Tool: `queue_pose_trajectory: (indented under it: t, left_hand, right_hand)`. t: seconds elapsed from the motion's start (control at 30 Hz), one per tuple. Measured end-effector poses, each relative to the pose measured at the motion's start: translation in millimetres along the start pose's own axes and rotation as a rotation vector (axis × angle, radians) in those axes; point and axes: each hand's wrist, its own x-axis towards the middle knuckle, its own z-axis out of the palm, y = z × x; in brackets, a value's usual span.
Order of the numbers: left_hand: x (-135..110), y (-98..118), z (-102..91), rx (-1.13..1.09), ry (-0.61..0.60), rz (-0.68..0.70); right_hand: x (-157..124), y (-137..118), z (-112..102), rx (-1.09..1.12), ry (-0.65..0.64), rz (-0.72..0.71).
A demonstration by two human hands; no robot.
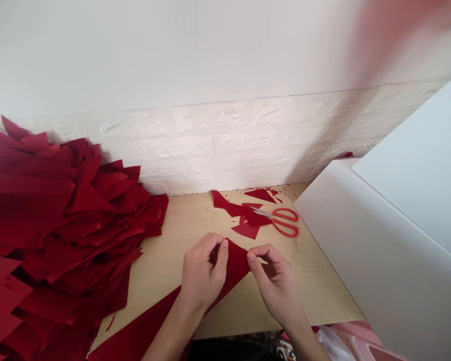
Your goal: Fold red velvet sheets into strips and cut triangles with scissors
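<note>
Two bare hands lie nearest the camera, and a long strip of dark-red velvety fabric point(135, 326) is held between them, just above a pale plywood tabletop point(315, 286). Its pointed end is pinched by the left hand point(202, 273), fingers curled over. The edge is met by the right hand point(276, 286), fingertips pressed together, though whether it is gripped cannot be told.

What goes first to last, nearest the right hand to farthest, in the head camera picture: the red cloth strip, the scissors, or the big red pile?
From the right hand:
1. Red cloth strip: fingertips touching it, just to the hand's left.
2. Scissors: on the table, ahead of the hand.
3. Big red pile: far over on the left side.
</note>
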Motion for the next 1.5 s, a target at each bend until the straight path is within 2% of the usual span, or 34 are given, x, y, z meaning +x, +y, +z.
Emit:
queue_pose_trajectory:
  t: [0.13, 0.2, 0.4, 0.47, 0.57, 0.7, 0.77, 0.9, 1.0, 1.1, 1.2, 1.3, 1.5]
  left_hand:
    - [-5.2, 0.4, -0.7, 0.220, 0.012, 0.205]
    - [-6.8, 3.3, -1.3, 0.232, -0.003, 0.232]
    - [-9.0, 12.0, 1.8, -0.065, -0.091, -0.036]
    - [-10.6, 12.0, 4.3, -0.082, -0.093, -0.060]
    - [-14.0, 10.8, 8.4, -0.013, -0.072, 0.014]
    - [-16.4, 11.2, 11.5, 0.051, -0.066, 0.132]
    - [-16.1, 12.3, 10.9, 0.040, -0.091, 0.170]
    - [-14.6, 12.8, 7.6, -0.020, -0.159, 0.192]
    - [-13.6, 11.5, 6.8, -0.001, -0.217, 0.198]
    - [-11.8, 12.2, 7.7, 0.009, -0.306, 0.234]
    - [-8.8, 16.5, 7.4, -0.122, -0.344, 0.184]
    - [-5.3, 19.8, 4.6, -0.235, -0.358, 0.078]
    - [0.3, 13.4, 1.4, -0.264, -0.391, -0.050]
  right_hand:
    - [-3.8, -1.4, -12.6, -0.094, -0.117, 0.030]
    - [-4.9, -1.8, -17.5, -0.066, -0.131, 0.047]
    - [-13.0, -0.9, -18.4, 0.073, -0.033, 0.030]
    - [-18.2, -0.6, -17.4, 0.088, -0.008, 0.017]
    - [-25.7, 0.9, -17.7, 0.038, 0.039, -0.066]
    - [-31.1, 4.4, -20.7, -0.081, 0.055, -0.274]
    - [-30.9, 4.1, -23.8, -0.094, 0.036, -0.302]
    - [-22.7, -5.4, -35.8, -0.125, -0.137, -0.187]
    - [-7.8, -17.7, -46.3, -0.259, -0.296, -0.131]
    - [11.4, -29.8, -50.2, -0.478, -0.364, -0.202]
    - [27.5, -36.2, -45.8, -0.616, -0.460, -0.303]
    - [34.6, -33.7, -38.8, -0.573, -0.567, -0.316]
    - [31.5, -23.5, -33.2, -0.479, -0.635, -0.236]
